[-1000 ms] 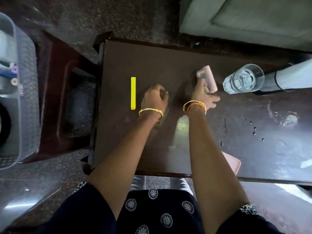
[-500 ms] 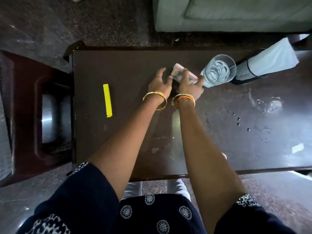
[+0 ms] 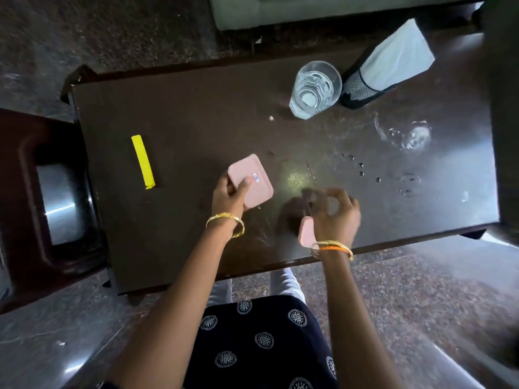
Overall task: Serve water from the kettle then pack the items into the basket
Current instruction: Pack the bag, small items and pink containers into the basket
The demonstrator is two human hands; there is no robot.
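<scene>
On the table (image 3: 179,113), glass (image 3: 314,91), yellow clip (image 3: 143,162), water drops (image 3: 361,165) around hands.

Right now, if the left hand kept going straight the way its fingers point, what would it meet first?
The left hand grips the pink case and points up and right across the table. Past the case the tabletop looks bare until the water glass; that would likely come first, though height is unclear.

No text, brand or number can be read anywhere. The pink box (image 3: 250,180) bears a small blue-and-white label near its middle, too small and blurred to make out.
</scene>
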